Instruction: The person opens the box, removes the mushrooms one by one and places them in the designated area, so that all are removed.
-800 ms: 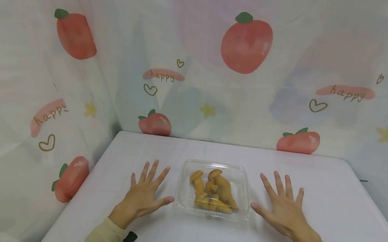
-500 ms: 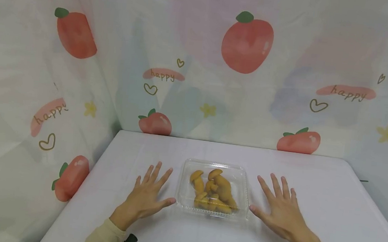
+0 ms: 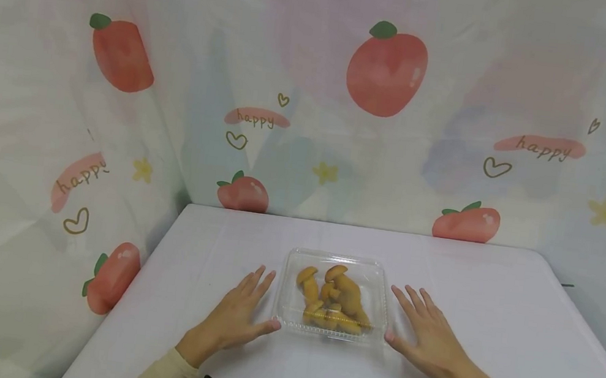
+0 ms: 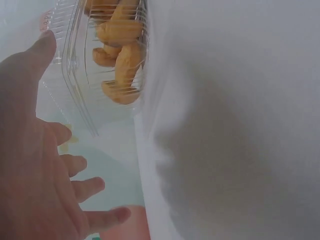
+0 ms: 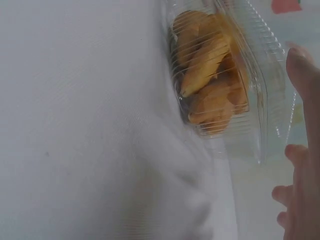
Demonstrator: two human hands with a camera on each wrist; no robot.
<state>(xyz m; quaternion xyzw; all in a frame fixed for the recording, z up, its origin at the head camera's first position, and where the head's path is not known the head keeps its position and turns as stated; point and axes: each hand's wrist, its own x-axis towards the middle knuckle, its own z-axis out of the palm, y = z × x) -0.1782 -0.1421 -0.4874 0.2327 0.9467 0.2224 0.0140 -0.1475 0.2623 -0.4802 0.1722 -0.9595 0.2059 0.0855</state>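
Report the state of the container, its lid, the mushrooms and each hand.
Container: upright on the table.
Lid: down; whether latched, unclear.
Mushrooms: heaped inside the container.
Left hand: fingers extended, holding nothing; contact with container unclear.
Right hand: fingers extended, holding nothing; contact with container unclear.

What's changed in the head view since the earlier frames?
The left hand moved rightward and the right hand leftward, both closer to the clear container, fingers less spread. Neither grips anything; contact is unclear. The container and the mushrooms inside stayed put.
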